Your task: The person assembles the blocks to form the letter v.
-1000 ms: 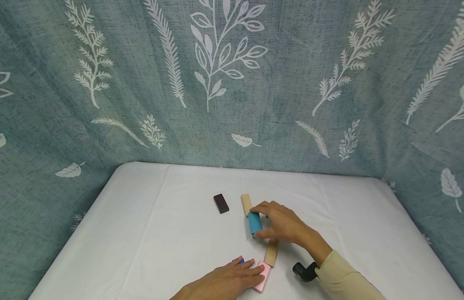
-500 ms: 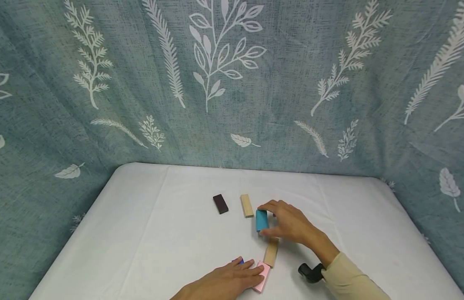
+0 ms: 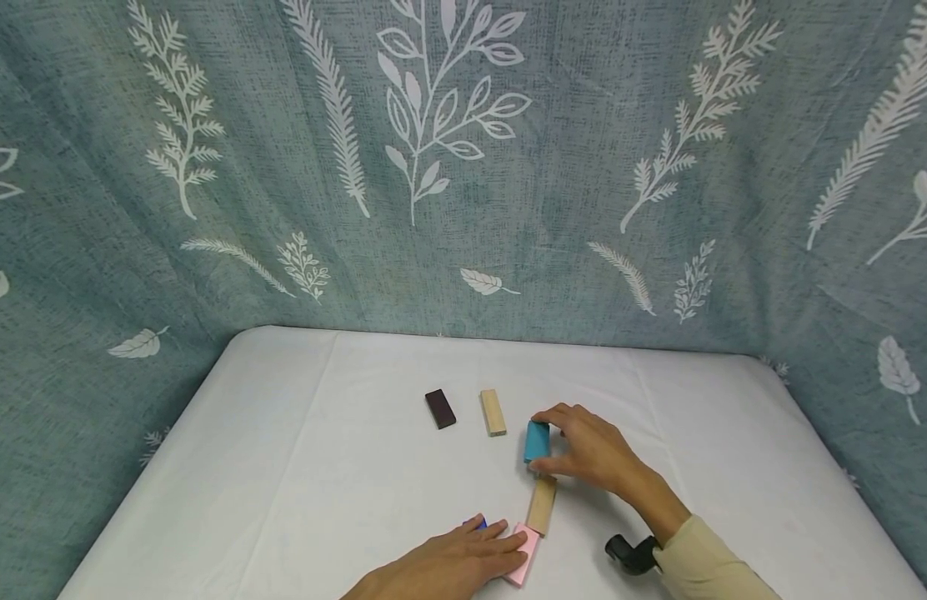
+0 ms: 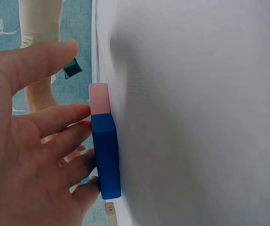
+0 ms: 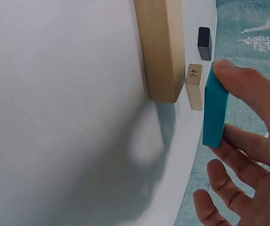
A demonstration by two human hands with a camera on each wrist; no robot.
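My right hand [image 3: 594,450] pinches a teal wooden block [image 3: 537,442] by its two ends, thumb at the near end and fingers at the far one. In the right wrist view the teal block [image 5: 216,108] is held above the white cloth. Just in front of it lies a plain wooden block [image 3: 542,505], whose near end meets a pink block [image 3: 525,557]. My left hand [image 3: 452,562] lies flat with fingers extended over the pink block and a blue block [image 3: 476,522]. In the left wrist view the fingertips touch the blue block [image 4: 106,155], which abuts the pink one [image 4: 99,99].
Farther back on the white-covered table [image 3: 343,433] lie a dark brown block [image 3: 441,408] and another plain wooden block [image 3: 493,412], marked 46 in the right wrist view. A black device [image 3: 630,554] sits at the right wrist. A patterned blue-green curtain [image 3: 463,167] surrounds the table.
My right hand has carried the teal block rightward, away from the far plain block and in line above the nearer plain block. The left hand has stayed in place.
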